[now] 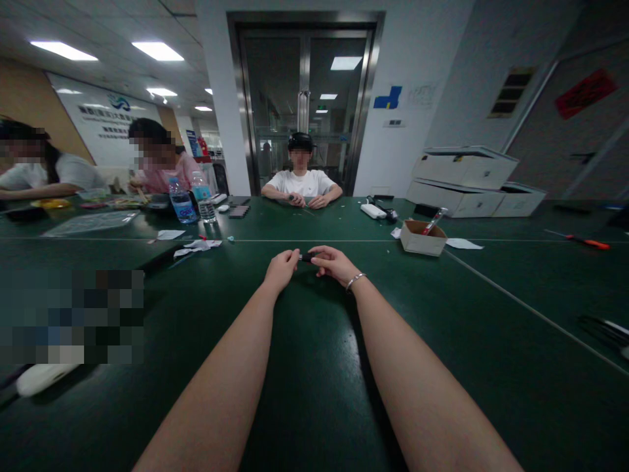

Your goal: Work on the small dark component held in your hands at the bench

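Note:
Both my arms reach out over the dark green table point(314, 367). My left hand point(281, 269) and my right hand point(333, 263) meet just above the tabletop, fingers pinched on a small black object point(306, 257) held between them. A thin light tip sticks out of the object toward my left fingers. A bracelet circles my right wrist. What the object is I cannot make out.
An open cardboard box point(421, 237) with a red tool in it stands to the right. Water bottles point(183, 200) and paper scraps point(197, 246) lie at the left. A person point(301, 182) sits opposite, two others at far left. White printers point(466, 172) sit at the right.

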The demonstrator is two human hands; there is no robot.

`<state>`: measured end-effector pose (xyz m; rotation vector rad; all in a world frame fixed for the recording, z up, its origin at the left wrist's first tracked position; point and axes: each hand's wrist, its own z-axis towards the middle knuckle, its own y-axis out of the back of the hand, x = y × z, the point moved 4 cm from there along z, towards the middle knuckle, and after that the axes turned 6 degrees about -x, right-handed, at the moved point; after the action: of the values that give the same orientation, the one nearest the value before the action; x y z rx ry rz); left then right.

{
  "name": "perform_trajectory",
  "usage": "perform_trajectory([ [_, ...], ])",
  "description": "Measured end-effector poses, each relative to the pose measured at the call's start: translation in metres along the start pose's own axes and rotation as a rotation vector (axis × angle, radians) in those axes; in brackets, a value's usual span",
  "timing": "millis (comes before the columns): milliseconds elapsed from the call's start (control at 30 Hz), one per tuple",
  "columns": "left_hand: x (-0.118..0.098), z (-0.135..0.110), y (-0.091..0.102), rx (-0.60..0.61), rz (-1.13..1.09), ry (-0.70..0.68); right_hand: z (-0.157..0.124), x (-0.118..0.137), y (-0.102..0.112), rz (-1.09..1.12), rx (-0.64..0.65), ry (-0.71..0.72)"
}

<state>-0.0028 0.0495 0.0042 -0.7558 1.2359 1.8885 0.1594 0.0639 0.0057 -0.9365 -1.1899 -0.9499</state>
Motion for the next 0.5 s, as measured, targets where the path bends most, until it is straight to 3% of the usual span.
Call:
perform_trajectory([
  [233, 0.0008, 0.0014, -0.0036, 0.016, -0.09, -0.015, -0.0006, -0.0008, 0.0024, 0.06, -0.027, -0.012],
  [500, 0.0048, 0.0022, -0.0053, 0.021, -0.036, -0.023, -0.0021, 0.0, 0.0017, 0.046, -0.02, -0.004],
])
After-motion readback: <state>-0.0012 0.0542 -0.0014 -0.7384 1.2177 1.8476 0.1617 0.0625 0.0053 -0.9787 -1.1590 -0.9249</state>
